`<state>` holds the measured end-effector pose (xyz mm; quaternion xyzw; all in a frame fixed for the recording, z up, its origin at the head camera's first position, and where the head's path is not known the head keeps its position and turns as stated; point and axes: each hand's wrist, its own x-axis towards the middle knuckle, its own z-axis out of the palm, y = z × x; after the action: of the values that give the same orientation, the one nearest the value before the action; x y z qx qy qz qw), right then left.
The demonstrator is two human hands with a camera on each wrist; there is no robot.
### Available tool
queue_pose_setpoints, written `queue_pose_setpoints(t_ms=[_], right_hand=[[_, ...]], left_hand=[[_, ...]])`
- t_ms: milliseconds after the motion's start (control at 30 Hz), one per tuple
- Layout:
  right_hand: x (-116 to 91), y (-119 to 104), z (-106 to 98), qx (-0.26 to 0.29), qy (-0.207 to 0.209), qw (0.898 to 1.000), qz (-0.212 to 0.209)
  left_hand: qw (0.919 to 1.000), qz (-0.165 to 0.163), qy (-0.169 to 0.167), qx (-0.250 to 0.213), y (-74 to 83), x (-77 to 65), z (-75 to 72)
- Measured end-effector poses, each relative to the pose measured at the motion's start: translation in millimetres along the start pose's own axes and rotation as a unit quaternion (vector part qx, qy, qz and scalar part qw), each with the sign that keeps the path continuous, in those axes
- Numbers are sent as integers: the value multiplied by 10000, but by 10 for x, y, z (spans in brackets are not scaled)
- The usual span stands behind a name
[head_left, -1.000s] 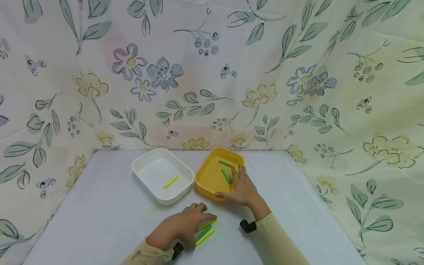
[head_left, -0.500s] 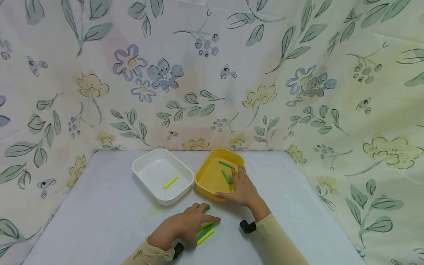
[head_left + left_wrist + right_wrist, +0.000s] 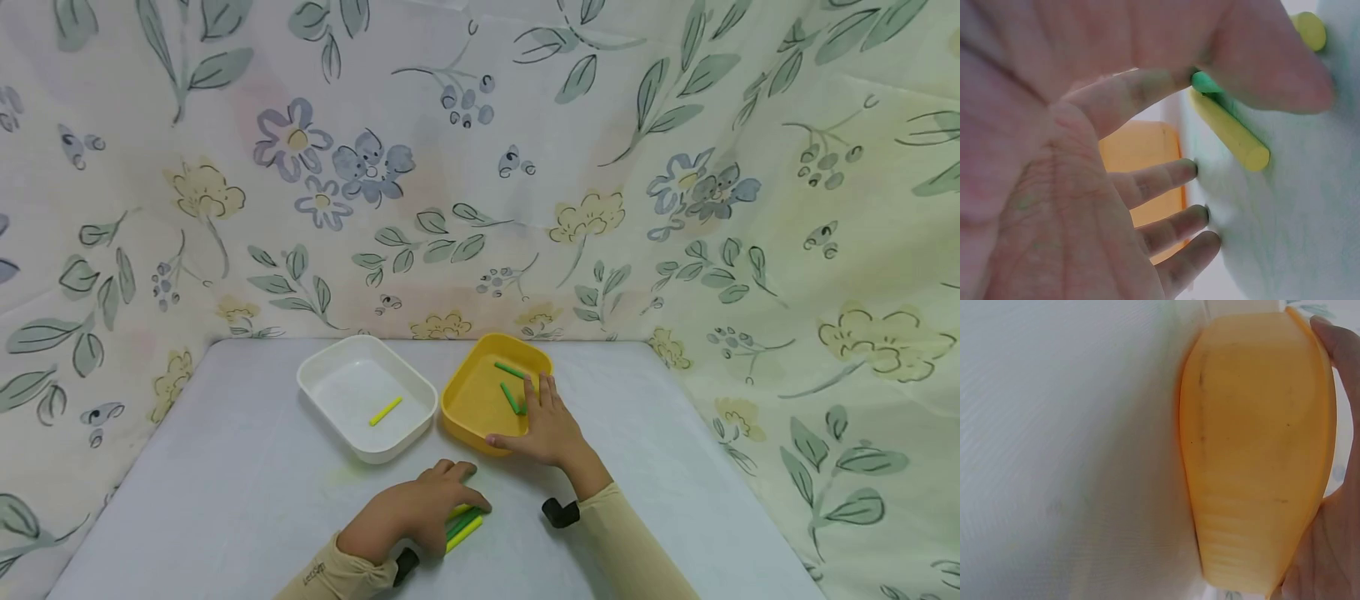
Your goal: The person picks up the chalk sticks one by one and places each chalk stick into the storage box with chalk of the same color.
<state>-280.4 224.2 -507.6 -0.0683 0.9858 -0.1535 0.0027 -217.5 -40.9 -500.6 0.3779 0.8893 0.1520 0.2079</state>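
Observation:
My left hand (image 3: 416,508) is spread low over several chalk sticks on the cloth. Its index fingertip touches the end of a green chalk (image 3: 465,525), also seen in the left wrist view. A yellow chalk (image 3: 1232,131) lies beside that one, and the thumb covers part of the sticks. Whether thumb and finger pinch the green chalk is unclear. My right hand (image 3: 551,425) rests on the near right rim of a yellow tray (image 3: 476,400), fingers stretched out. Green chalks (image 3: 510,398) lie in this tray.
Left of the yellow tray stands a white tray (image 3: 352,367) holding one yellow chalk (image 3: 386,411). A white cloth (image 3: 225,483) covers the table. Behind it hangs a floral curtain (image 3: 465,183).
My left index finger first reached out to the right, then drew back onto the green chalk's end. My right hand has stayed on the yellow tray.

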Motion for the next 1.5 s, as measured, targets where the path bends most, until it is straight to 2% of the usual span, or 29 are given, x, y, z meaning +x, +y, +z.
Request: queue_pose_setpoints(t_ms=[400, 667, 967, 1167, 1400, 1500], right_hand=[[11, -4, 18, 20, -32, 10000, 34], [18, 0, 18, 20, -37, 10000, 49], [24, -4, 4, 2, -75, 10000, 38], [26, -6, -2, 65, -26, 10000, -2], [39, 6, 18, 65, -38, 10000, 8], [41, 10, 17, 57, -55, 10000, 12]], left_hand=[[9998, 139, 149, -88, 14, -41, -8], [9980, 415, 358, -327, -39, -25, -29], [9924, 622, 748, -751, -135, 17, -97], [9874, 656, 1012, -1026, -134, -14, -137], [9816, 650, 1153, -1377, -155, -79, -190], [9762, 720, 1248, -1622, -155, -110, -234]])
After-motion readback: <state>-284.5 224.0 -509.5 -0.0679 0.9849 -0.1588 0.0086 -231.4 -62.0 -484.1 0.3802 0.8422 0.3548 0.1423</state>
